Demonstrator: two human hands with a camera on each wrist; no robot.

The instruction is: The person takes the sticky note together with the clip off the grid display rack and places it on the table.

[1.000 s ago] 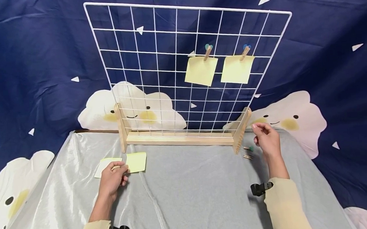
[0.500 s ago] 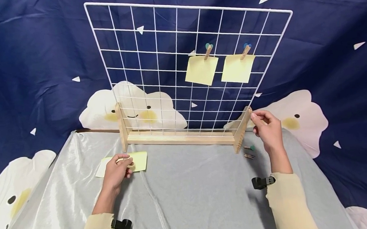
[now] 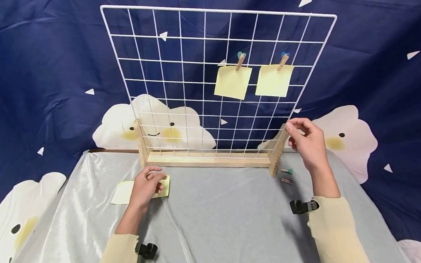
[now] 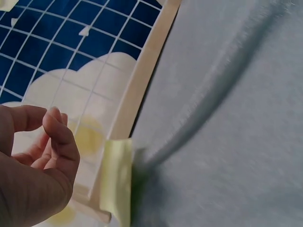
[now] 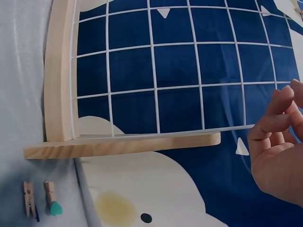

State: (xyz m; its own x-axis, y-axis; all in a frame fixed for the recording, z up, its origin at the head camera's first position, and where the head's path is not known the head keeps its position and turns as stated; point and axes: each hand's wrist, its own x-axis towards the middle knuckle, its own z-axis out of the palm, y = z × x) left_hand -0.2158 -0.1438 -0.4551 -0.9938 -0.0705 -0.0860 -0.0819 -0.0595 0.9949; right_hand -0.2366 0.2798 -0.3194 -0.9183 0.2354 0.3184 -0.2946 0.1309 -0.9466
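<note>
My left hand (image 3: pixel 148 186) hovers over two pale yellow paper notes, the left note (image 3: pixel 122 193) and the partly covered right note (image 3: pixel 166 187). Its fingers are loosely bent, and the left wrist view shows nothing between them; the right note (image 4: pixel 116 179) appears beside the hand there. My right hand (image 3: pixel 308 141) is raised beside the right end of the wooden stand (image 3: pixel 278 149), fingers loosely bent and nothing seen in them. Two more yellow notes, one (image 3: pixel 233 82) under a green-heart clothespin (image 3: pixel 241 60) and one (image 3: pixel 274 81) under a blue-heart clothespin (image 3: pixel 283 61), hang on the white wire grid (image 3: pixel 204 38).
Two small wooden clothespins, one with a green heart (image 3: pixel 287 171) and one plain-looking (image 3: pixel 287 180), lie on the grey cloth (image 3: pixel 224 220) right of the stand. Behind the grid hangs a dark blue curtain (image 3: pixel 43 45) with clouds.
My left hand has moved right and slightly up across the notes, uncovering the left one. The right hand has risen along the stand's right side. The notes and clothespins have stayed put.
</note>
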